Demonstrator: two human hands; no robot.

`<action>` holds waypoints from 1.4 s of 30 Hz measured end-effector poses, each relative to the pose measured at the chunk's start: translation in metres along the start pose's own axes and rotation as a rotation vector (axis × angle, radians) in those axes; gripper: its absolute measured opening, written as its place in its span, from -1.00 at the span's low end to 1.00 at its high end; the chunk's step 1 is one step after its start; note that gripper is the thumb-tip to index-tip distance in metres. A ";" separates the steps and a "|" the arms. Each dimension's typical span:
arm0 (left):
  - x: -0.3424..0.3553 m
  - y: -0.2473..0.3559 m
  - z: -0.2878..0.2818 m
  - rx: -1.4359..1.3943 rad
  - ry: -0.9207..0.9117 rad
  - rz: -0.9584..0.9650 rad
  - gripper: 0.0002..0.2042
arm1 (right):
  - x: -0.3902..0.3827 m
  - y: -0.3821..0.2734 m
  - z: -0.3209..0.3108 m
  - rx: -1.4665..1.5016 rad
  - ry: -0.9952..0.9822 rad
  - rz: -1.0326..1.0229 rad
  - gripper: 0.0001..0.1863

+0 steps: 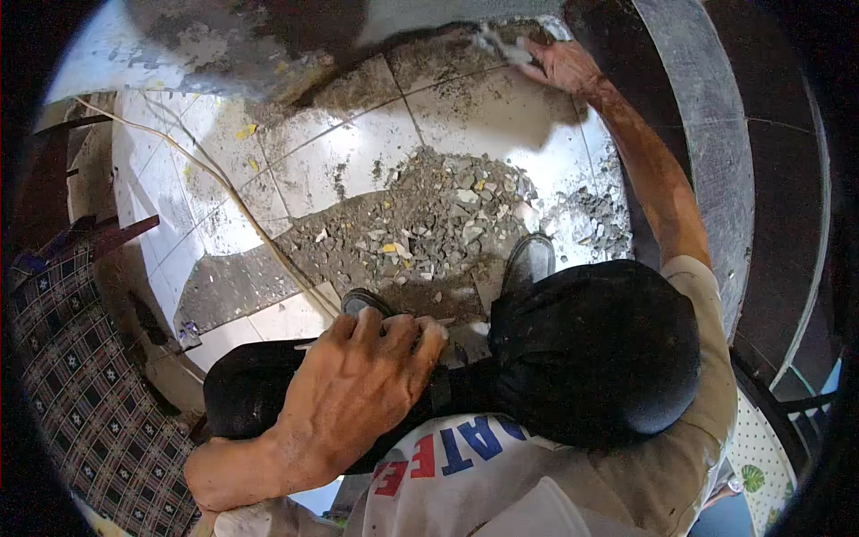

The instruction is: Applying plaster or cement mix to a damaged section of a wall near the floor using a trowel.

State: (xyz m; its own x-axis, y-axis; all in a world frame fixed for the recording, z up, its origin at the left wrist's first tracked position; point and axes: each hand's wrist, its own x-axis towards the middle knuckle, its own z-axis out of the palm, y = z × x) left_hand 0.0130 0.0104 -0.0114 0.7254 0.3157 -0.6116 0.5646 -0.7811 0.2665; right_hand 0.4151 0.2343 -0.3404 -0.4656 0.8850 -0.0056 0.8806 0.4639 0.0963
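Note:
My right hand (565, 67) reaches far out at the top right, low over the dusty tiles beside the wall's foot. A blurred whitish-grey shape (503, 45) shows at its fingertips; whether the fingers grip it I cannot tell. Close to me, my left hand (358, 398) is closed, its knuckles up, over my dark-clothed left leg. What lies inside its curled fingers is hidden. Between my feet and the wall spreads a heap of rubble (456, 201), made of grey grit, broken chips and a few yellow bits.
White floor tiles (349, 148) carry dust and dirt. A pale cable or hose (219, 174) runs across them from upper left toward my feet. Along the top stands a stained, peeling wall (215, 45). Patterned cloth (98, 394) lies at left; a grey ledge (716, 134) curves along the right.

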 end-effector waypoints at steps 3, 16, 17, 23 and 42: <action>0.001 0.000 0.001 -0.012 0.044 -0.010 -0.54 | -0.002 0.010 -0.004 -0.039 -0.096 -0.181 -0.34; 0.003 -0.001 0.002 -0.065 0.023 -0.033 -0.56 | 0.011 0.032 0.011 -0.105 -0.032 -0.044 -0.31; 0.003 -0.004 0.001 -0.053 0.005 -0.018 -0.56 | 0.006 0.028 0.008 -0.070 -0.142 0.036 -0.31; 0.001 -0.003 0.000 -0.042 0.020 -0.006 -0.55 | -0.011 0.018 -0.003 -0.088 -0.023 0.074 -0.25; -0.006 0.001 0.003 -0.052 0.049 0.012 -0.60 | -0.038 -0.041 -0.004 0.179 -0.208 0.284 -0.48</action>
State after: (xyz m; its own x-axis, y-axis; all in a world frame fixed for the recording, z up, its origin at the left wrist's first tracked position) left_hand 0.0085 0.0059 -0.0098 0.7500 0.3334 -0.5713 0.5743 -0.7566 0.3125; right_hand 0.3962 0.1819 -0.3398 -0.1894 0.9599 -0.2068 0.9818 0.1825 -0.0524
